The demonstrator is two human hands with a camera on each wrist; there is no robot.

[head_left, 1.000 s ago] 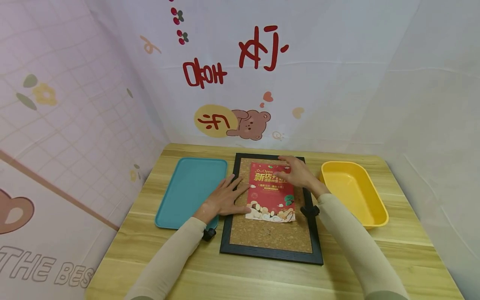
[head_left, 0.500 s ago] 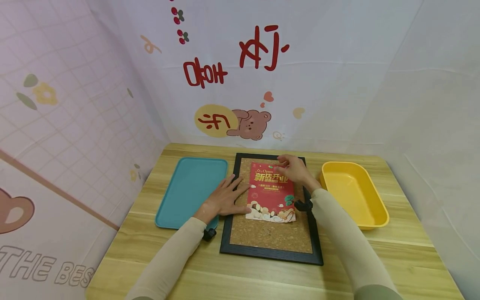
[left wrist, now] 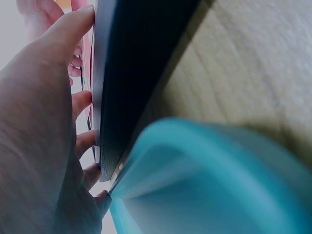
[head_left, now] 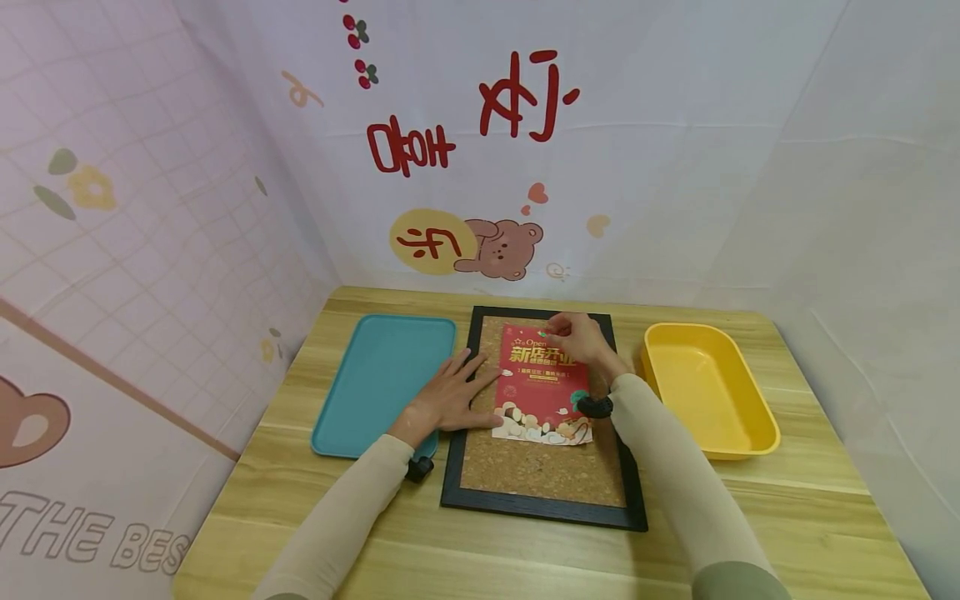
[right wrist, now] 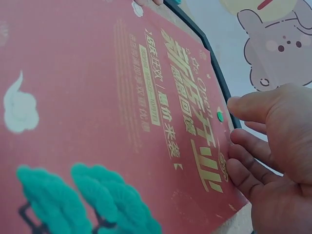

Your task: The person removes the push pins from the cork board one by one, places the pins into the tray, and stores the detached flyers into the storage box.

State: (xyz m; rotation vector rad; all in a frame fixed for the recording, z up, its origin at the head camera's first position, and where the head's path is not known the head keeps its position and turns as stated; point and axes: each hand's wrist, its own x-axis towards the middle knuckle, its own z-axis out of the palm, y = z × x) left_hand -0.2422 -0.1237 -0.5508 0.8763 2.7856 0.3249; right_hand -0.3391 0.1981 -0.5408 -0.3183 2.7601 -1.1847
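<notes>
A red printed poster (head_left: 542, 387) lies on a black-framed cork board (head_left: 540, 479). My left hand (head_left: 452, 400) lies spread over the board's left frame bar, its thumb and a fingertip reaching the poster's left edge. In the left wrist view the left fingers (left wrist: 84, 100) rest along the frame's edge. My right hand (head_left: 581, 340) is over the poster's upper right part, fingers loosely bent, with nothing visible between them. In the right wrist view its fingertips are close to a small green oval (right wrist: 220, 116) near the poster's top edge.
A blue tray (head_left: 382, 387) stands left of the board, its rim close to the left hand. To the right is a yellow tub (head_left: 708, 387). The wooden table (head_left: 480, 558) backs onto a printed cloth wall (head_left: 645, 183).
My right hand has moved left along the poster's top, from its upper right corner toward the small green oval. The left hand and the poster stay put.
</notes>
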